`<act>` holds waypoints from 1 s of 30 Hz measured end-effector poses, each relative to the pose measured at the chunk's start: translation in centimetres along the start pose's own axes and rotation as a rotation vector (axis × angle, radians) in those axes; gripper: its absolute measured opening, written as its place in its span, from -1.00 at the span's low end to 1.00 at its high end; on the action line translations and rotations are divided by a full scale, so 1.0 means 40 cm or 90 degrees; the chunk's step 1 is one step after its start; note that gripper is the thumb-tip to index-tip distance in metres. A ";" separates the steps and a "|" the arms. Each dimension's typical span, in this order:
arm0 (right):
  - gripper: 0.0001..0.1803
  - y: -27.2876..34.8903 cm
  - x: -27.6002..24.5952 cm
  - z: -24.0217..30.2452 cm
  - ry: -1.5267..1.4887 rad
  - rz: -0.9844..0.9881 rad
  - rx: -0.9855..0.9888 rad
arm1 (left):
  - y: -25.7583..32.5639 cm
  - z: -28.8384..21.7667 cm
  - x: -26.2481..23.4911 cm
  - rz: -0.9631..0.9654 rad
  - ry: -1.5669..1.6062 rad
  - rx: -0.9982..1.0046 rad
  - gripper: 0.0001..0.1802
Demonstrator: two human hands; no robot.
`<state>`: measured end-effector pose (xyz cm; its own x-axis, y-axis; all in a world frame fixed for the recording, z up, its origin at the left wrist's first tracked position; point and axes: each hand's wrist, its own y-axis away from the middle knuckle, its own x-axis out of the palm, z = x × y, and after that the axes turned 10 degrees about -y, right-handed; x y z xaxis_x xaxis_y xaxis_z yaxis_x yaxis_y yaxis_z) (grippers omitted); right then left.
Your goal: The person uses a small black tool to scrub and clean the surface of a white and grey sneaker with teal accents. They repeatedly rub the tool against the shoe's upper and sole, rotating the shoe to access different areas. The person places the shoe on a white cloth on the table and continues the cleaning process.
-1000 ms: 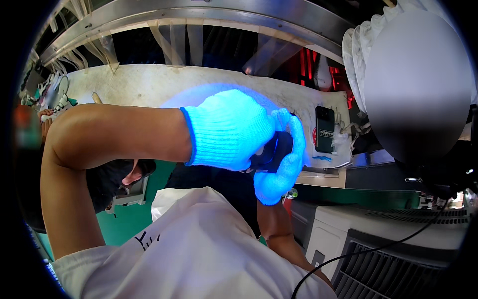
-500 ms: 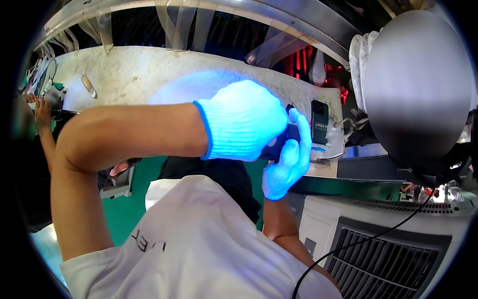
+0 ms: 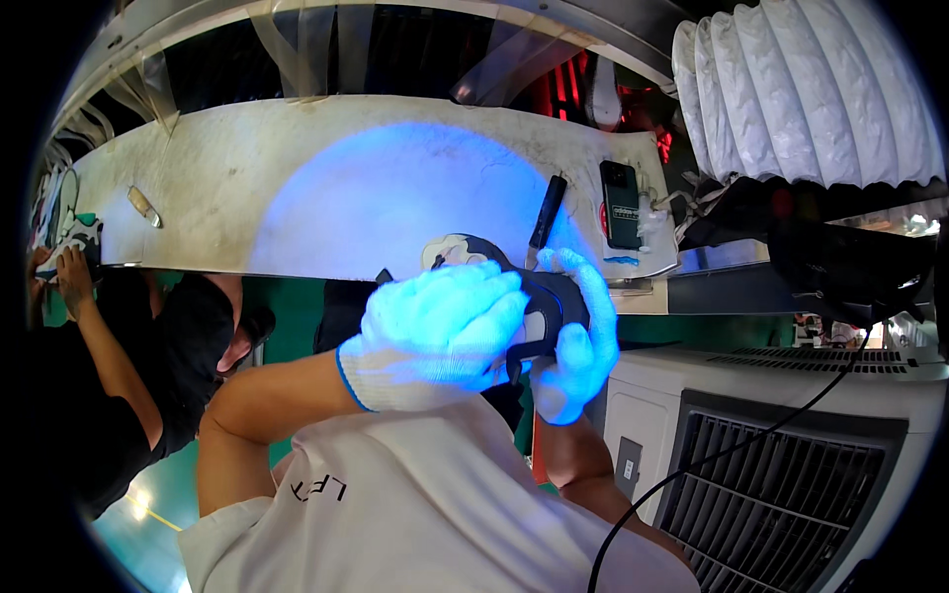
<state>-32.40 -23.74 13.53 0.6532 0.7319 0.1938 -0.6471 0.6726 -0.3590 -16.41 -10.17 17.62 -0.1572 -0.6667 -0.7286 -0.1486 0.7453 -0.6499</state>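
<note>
A dark shoe point(image 3: 557, 298) with cream and white patches is held between my hands just off the table's front edge. My left hand point(image 3: 435, 321), in a white knit glove with a blue cuff edge, lies across its near side, fingers together and closed over it. Around its right end curve the thumb and fingers of my right hand point(image 3: 583, 346), gloved too. Blue light makes both gloves glow. My hands hide much of the shoe's middle. Just beyond it on the table lies a knife point(image 3: 547, 212) with a black handle, its blade end toward the shoe.
A dark phone point(image 3: 621, 203) lies on the stained pale worktable point(image 3: 208, 178), right of the knife. A small light-handled tool point(image 3: 144, 206) lies at far left, near another person's hands on a shoe point(image 3: 84, 237). A ribbed white duct point(image 3: 791, 99) and a grey vented machine point(image 3: 781, 484) stand right.
My left hand has moved down and left, off the spot near my right fingers. More of the shoe and the black-handled knife now show. The view has shifted, uncovering the duct.
</note>
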 end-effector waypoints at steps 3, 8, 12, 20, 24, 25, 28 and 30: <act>0.26 -0.028 0.026 0.025 -0.062 -0.039 0.054 | 0.036 0.001 0.028 -0.113 0.003 0.044 -0.43; -0.24 -0.010 0.002 -0.035 0.036 0.044 -0.127 | 0.083 0.018 0.042 -0.148 0.015 0.059 -0.55; -0.44 0.011 0.009 -0.040 0.104 0.035 -0.146 | 0.091 0.028 0.050 -0.198 0.017 0.056 -0.54; -0.49 0.011 0.027 0.046 0.067 -0.016 0.038 | 0.083 0.025 0.036 -0.137 0.075 0.045 -0.68; -0.60 0.015 0.019 0.079 0.235 0.032 0.042 | 0.091 0.019 0.054 -0.181 0.067 0.051 -0.73; -0.60 0.017 0.029 0.081 0.250 0.013 0.037 | 0.091 0.016 0.058 -0.182 0.062 0.062 -0.72; -0.50 0.035 0.015 0.074 0.298 0.050 -0.002 | 0.070 0.036 0.024 -0.099 0.120 0.081 -0.67; -0.34 0.067 0.056 0.045 0.213 0.026 -0.042 | 0.063 0.111 0.044 -0.136 0.352 0.121 -0.48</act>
<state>-33.36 -20.10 14.67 0.7273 0.6743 -0.1279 -0.6553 0.6270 -0.4212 -12.71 -9.43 13.74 -0.6331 -0.6680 -0.3911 -0.0643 0.5489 -0.8334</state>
